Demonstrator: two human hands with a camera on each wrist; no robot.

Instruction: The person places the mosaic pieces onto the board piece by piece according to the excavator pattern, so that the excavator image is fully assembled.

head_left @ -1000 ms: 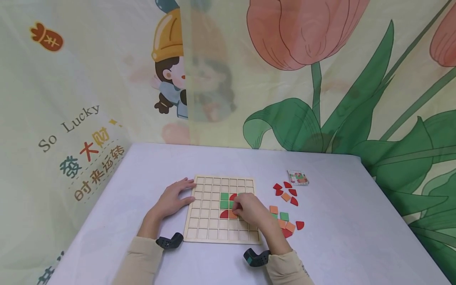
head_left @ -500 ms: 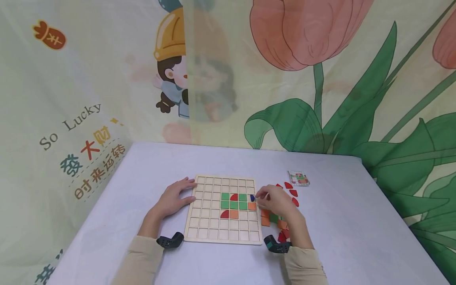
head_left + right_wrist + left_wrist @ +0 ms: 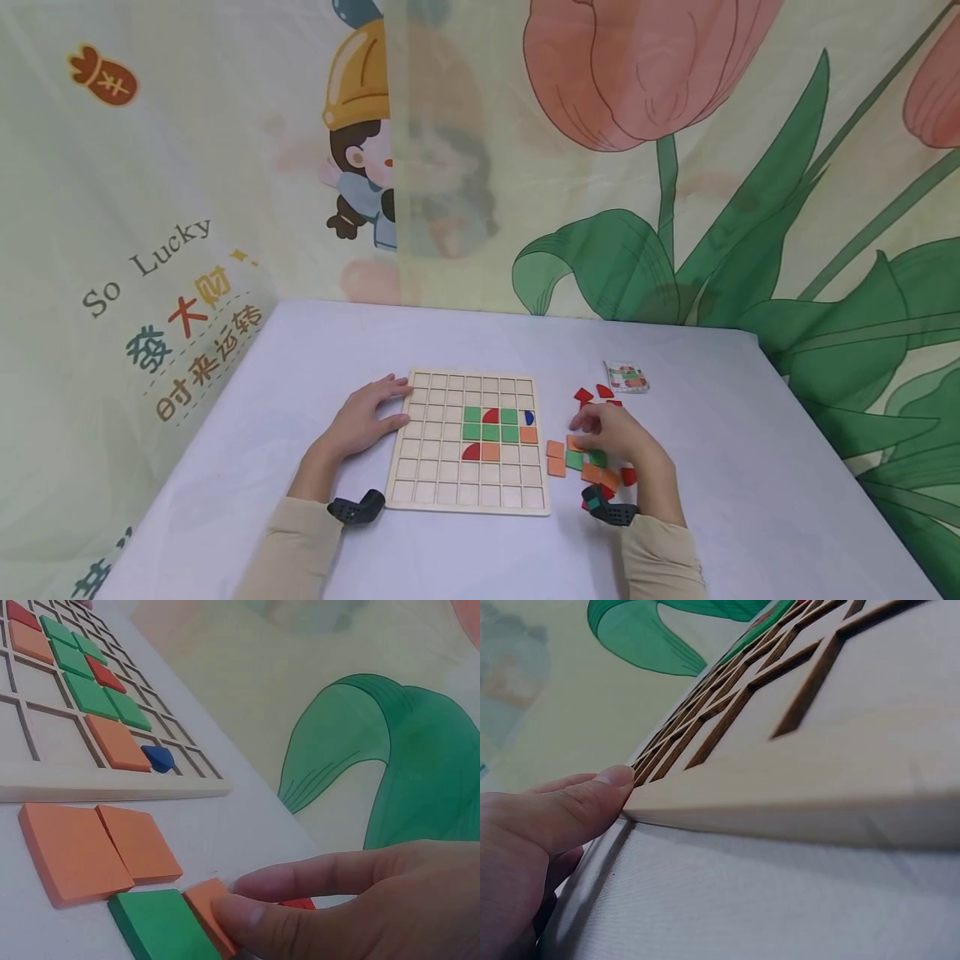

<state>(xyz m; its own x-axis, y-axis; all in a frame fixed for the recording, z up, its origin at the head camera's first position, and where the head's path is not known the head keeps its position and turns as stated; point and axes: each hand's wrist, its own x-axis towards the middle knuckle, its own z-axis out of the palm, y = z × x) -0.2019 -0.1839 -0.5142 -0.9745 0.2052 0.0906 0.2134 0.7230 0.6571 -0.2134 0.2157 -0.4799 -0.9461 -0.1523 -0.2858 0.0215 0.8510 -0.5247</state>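
Observation:
A wooden grid board [image 3: 435, 471] lies on the table with green, red and orange tiles and one blue piece [image 3: 529, 417] in its cells. My left hand [image 3: 366, 421] rests at the board's left edge with relaxed fingers; in the left wrist view the thumb [image 3: 592, 802] touches the frame's corner. To the right of the board, my right hand [image 3: 618, 435] reaches over the loose tiles. In the right wrist view its thumb overlaps an orange tile [image 3: 201, 900] beside a green tile [image 3: 161, 922], and the index fingertip lies right by that tile's far edge.
Two orange tiles [image 3: 71, 851] lie by the board's right edge. More loose orange, green and red pieces spread beneath and around the right hand, including red quarter-rounds [image 3: 604, 391]. A small patterned card [image 3: 627, 377] lies behind them. A printed curtain [image 3: 450, 150] hangs behind the table.
My right hand has moved right, off the board and over to the loose tiles, uncovering the tiles and blue piece at the board's right side. The left hand has stayed in place.

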